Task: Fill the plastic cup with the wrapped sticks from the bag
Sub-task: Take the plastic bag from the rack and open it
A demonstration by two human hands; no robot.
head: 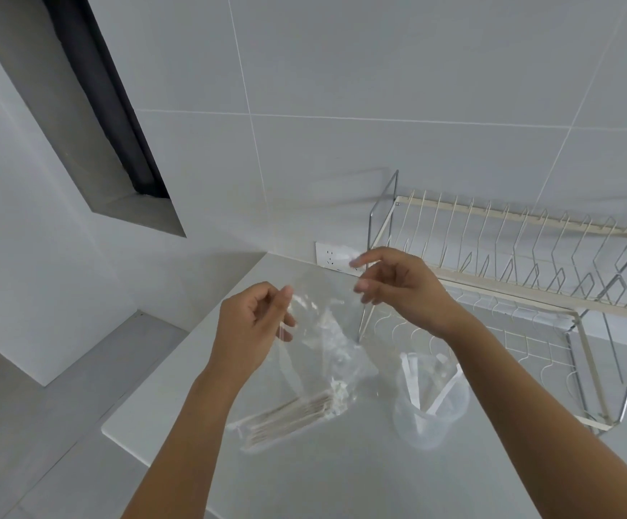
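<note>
Left hand (252, 324) pinches the clear bag (319, 354) at its top edge, sticks (289, 415) bunched at its bottom. Right hand (398, 286), fingers loosely spread, grips nothing. Plastic cup (431, 402), holding several sticks, stands right of the bag on the counter (341, 473).

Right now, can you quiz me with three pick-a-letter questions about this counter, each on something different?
1. Where is the plastic cup?
A. In front of the dish rack
B. On the floor
C. Inside the bag

2. What colour is the wall socket?
A. Red
B. White
C. Black

3. What is the left hand doing?
A. Lying flat on the counter
B. Holding a plate
C. Pinching the clear bag up

Answers: 1 A, the cup stands on the counter before the rack. 2 B, it is a white plate on the wall. 3 C, its fingers pinch the bag's top edge, with sticks bunched at the bottom.
</note>
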